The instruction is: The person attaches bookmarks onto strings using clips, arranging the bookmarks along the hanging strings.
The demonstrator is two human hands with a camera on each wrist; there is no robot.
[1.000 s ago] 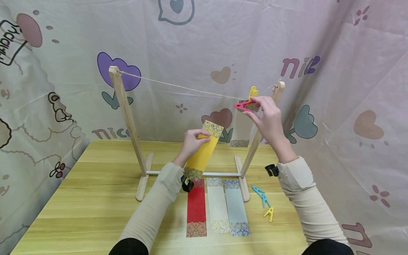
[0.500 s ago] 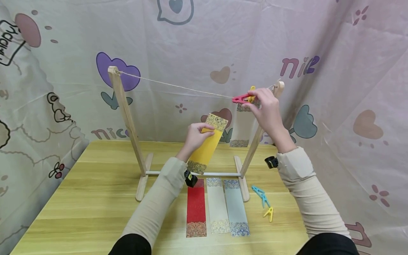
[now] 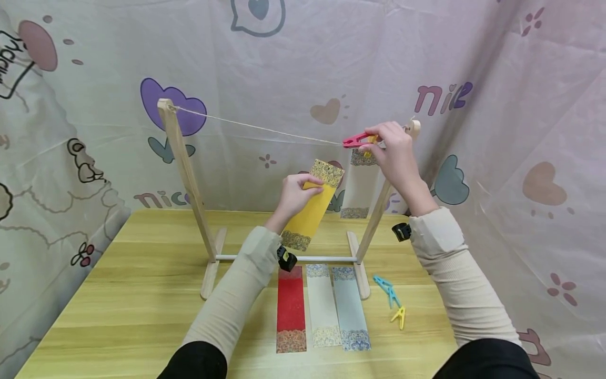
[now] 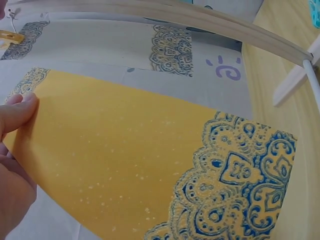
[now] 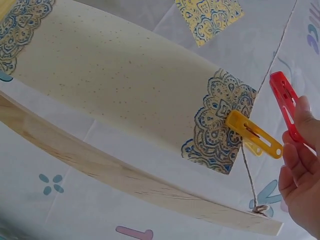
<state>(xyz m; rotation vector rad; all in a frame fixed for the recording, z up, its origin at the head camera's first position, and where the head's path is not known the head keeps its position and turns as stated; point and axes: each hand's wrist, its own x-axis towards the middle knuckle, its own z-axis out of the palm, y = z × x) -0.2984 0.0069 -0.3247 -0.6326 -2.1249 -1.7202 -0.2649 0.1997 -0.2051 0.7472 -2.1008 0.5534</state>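
Observation:
My left hand [image 3: 294,196] pinches a yellow paper strip [image 3: 309,213] near its top end; the strip has lacy patterned ends and hangs tilted below the string [image 3: 255,126]. In the right wrist view, my right hand [image 5: 306,165] pinches a red clothespin [image 5: 285,102] close beside the string; I cannot tell whether it touches. A cream strip [image 5: 130,75] with blue-patterned ends hangs from the string by a yellow clothespin [image 5: 254,134]. From the head view, my right fingers partly cover that yellow clothespin.
A wooden frame's left post [image 3: 187,173] and right post [image 3: 376,221] hold the string, joined low by a white rod [image 3: 326,259]. Red [image 3: 291,310], white [image 3: 324,308] and light blue strips [image 3: 351,310] lie on the table [image 3: 118,295]. Blue clothespins [image 3: 388,289] and a yellow one [image 3: 400,318] lie right.
My left hand has raised the yellow strip and moved it slightly right. My right hand has lifted the red clothespin from in front of the cream strip to the string's height.

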